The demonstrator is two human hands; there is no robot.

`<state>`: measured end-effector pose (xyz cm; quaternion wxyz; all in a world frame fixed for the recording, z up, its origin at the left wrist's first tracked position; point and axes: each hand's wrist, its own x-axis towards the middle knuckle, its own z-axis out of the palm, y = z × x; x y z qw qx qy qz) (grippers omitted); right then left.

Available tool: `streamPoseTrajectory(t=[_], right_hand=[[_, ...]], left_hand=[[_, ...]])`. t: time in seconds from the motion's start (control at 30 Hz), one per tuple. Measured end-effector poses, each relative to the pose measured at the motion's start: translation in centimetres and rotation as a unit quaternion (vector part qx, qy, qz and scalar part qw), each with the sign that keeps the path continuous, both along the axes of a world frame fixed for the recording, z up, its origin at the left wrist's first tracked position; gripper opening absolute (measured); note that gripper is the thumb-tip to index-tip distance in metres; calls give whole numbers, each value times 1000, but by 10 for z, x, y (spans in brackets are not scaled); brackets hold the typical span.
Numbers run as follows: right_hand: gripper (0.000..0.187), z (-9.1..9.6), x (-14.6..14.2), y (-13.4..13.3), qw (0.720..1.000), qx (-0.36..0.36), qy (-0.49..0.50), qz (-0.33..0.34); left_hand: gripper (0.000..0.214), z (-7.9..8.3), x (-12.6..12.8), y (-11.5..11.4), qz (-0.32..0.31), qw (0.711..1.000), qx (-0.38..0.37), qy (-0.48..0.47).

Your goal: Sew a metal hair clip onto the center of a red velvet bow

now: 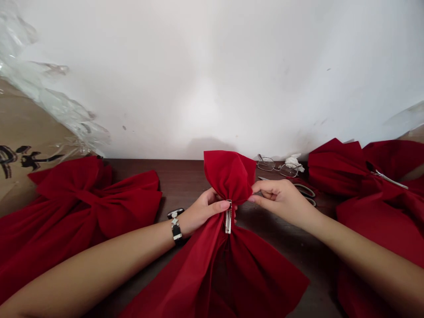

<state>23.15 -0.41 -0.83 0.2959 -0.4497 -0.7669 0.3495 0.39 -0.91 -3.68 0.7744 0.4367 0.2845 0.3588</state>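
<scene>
A large red fabric bow [228,172] stands in the middle, its loop upward and its two long tails spreading toward me. A silver metal hair clip [228,217] lies along its gathered centre. My left hand [205,210] is closed around that centre, with the thumb on the upper end of the clip and the other fingers mostly behind the cloth. At the loop's right edge, my right hand [278,198] pinches the red fabric between thumb and fingertips. A watch with a black band [176,226] is on my left wrist.
Another red bow [82,198] lies at the left beside a cardboard box [26,123] with clear plastic. More red bows [341,168] lie at the right, one bearing a metal clip [389,177]. Eyeglasses [266,164], crumpled white tissue [294,162] and scissors [308,192] rest near the white wall [149,79].
</scene>
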Motion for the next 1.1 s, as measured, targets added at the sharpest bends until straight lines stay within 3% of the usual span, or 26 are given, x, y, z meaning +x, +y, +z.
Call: streamPoseTrajectory(t=[0.13,0.4,0.73,0.87,1.1], right_hand=[[30,7,2,3,999,-24,46,-13],[21,-1,-5,-3,998,41,-48,29],[14,-11,-8,-3,1000,16,-16,5],[25,-20,-14,-1,1000,8,-3,-12],[18,-31,-25,2,997,26,49,-50]], left_hand=[[50,2,1,-1,7,1000,-30,0],[46,3,1,-1,-7,1000,-2,6],[38,7,3,-2,23,1000,-12,7],[35,7,4,-1,51,998,-5,33],[42,6,7,1,72,996,26,36]])
